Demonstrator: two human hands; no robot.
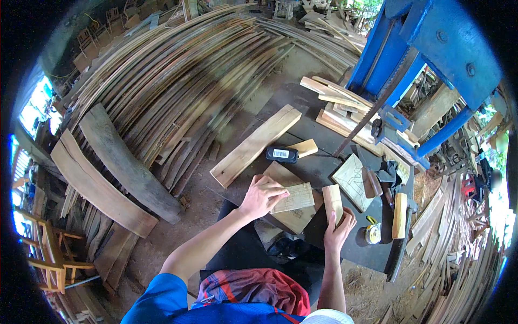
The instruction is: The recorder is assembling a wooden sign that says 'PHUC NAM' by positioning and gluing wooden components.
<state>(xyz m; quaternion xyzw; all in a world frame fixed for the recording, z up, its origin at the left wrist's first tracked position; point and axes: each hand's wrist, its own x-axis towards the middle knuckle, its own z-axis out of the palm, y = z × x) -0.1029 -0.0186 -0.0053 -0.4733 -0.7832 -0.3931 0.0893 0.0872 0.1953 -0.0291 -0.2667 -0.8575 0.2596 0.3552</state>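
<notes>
Far left: two thick slabs (116, 173) on the dirt, long axes running 10 to 4 o'clock, beside a big stack of thin curved strips (183, 70). A wooden frame (46, 254) stands at the left edge.

On the dark table (372, 254), a long plank (256, 144) lies with its long axis from 7 to 1 o'clock, far end pointing up-right. Just at its 3 o'clock is a black tool (281, 154) with a white label, touching a short offcut (304, 147).

My left hand (261, 195) lies flat, fingers spread and open, palm pressed on a small board (294, 197). That board's long axis runs roughly 8 to 2 o'clock, nearly left-right, pointing toward 2. It rests on top of a bigger board (294, 218) lying under it, near the table's front edge.

My right hand (339, 229) is closed around the near end of a block (333, 200), thumb and fingers gripping it. The block's long axis runs about 6 to 12 o'clock, free end pointing away from me, just right of the small board, close but I cannot tell if touching.

At 2 o'clock of the block is a square panel (352, 174) with drawn lines. Right of it a mallet (372, 182), then a yellowish stick (399, 215) lying 6 to 12, and a tape measure (372, 233) at its 8 o'clock. The blade (367, 116) slants up to the blue saw frame (431, 48); cut pieces (337, 102) are piled behind it.
</notes>
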